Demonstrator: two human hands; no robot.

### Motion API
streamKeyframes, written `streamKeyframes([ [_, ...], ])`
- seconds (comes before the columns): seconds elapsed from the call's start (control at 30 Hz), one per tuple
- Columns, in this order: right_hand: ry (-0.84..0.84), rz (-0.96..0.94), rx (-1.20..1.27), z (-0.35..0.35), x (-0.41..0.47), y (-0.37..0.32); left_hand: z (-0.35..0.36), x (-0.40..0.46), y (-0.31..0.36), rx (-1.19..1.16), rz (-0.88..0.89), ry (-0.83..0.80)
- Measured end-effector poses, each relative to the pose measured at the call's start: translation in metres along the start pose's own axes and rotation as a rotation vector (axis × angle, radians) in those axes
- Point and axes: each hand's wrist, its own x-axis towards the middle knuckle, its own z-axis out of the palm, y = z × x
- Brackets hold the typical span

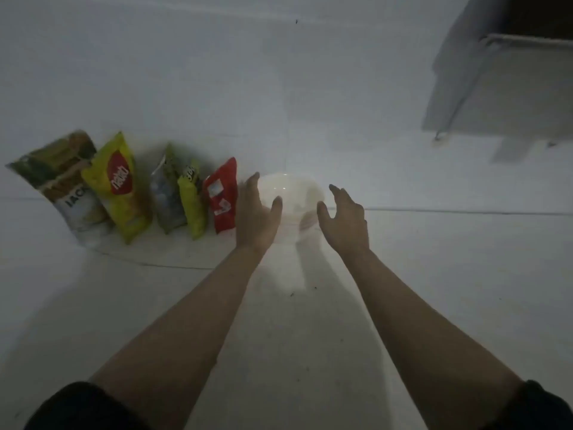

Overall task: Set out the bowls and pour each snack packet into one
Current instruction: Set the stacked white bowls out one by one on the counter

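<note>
Two bare hands reach over a pale floor (pixel 434 274) toward a stack of white bowls (pixel 290 197), each grip released, fingers spread and holding nothing. The left hand (pixel 255 215) sits against the stack's left side, thumb lying over the near rim, though the blur leaves it unclear whether skin actually touches plastic. The right hand (pixel 344 218) hovers just beside the stack's right edge, thumb and fingers opened as if to cup it, apparently short of contact. The bowls lie directly between the two palms and slightly ahead of them, so the coming move looks like a simple closing-in from both sides; the left hand appears the nearer of the two. How many bowls are nested there cannot be told. Left of the stack, a row of snack packets runs away along the floor: a red packet (pixel 221 200) just beside the left hand, then a small green packet (pixel 192 206), a grey-green packet (pixel 167 193), a yellow packet (pixel 119 187) and a large tan and white packet (pixel 62 184) at the far end, all seemingly unopened and leaning back. By that evidence the task is at its start, with no bowl yet set out. A grey cabinet (pixel 511 88) stands well apart at upper right
</note>
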Motion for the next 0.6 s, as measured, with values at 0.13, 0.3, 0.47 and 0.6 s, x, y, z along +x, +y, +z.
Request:
streamKeyframes([
  [0.13,-0.013,0.034,0.139,0.024,0.019,0.012,0.016,0.016,-0.021,-0.098,-0.06,0.036],
  [0.3,-0.002,0.114,0.395,0.053,0.041,0.016,0.035,0.025,-0.045,-0.283,-0.113,0.021],
  [0.47,0.071,0.268,0.698,0.076,0.044,0.018,0.046,0.026,-0.058,-0.478,-0.196,0.001],
  [0.6,0.11,0.316,0.817,0.091,0.044,0.018,0.054,0.025,-0.066,-0.533,-0.23,0.025],
])
